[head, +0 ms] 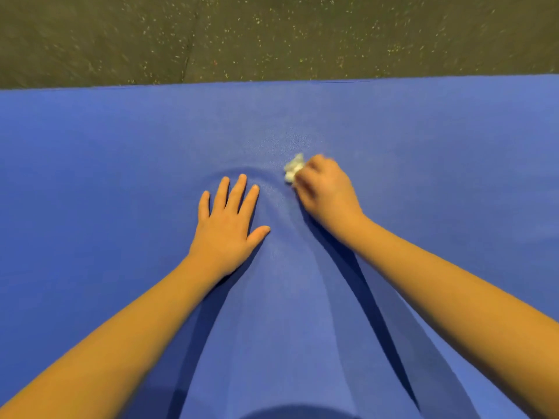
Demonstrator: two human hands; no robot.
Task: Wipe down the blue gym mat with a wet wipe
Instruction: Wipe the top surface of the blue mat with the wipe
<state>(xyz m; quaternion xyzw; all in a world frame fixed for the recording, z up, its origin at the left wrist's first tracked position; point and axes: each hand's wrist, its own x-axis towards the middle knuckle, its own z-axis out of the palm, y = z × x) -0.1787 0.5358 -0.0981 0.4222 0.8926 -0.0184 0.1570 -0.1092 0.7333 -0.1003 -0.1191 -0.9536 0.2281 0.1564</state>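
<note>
Blue mat [423,146]; left hand [227,225] flat, fingers spread, pressing it; right hand [325,192] clenched round crumpled white wipe [292,170].

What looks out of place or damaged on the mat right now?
One thing: the mat is rippled in a curved crease just beyond the left hand, which presses flat on it. The wipe in the right hand is balled up. No tear or spill shows.
</note>
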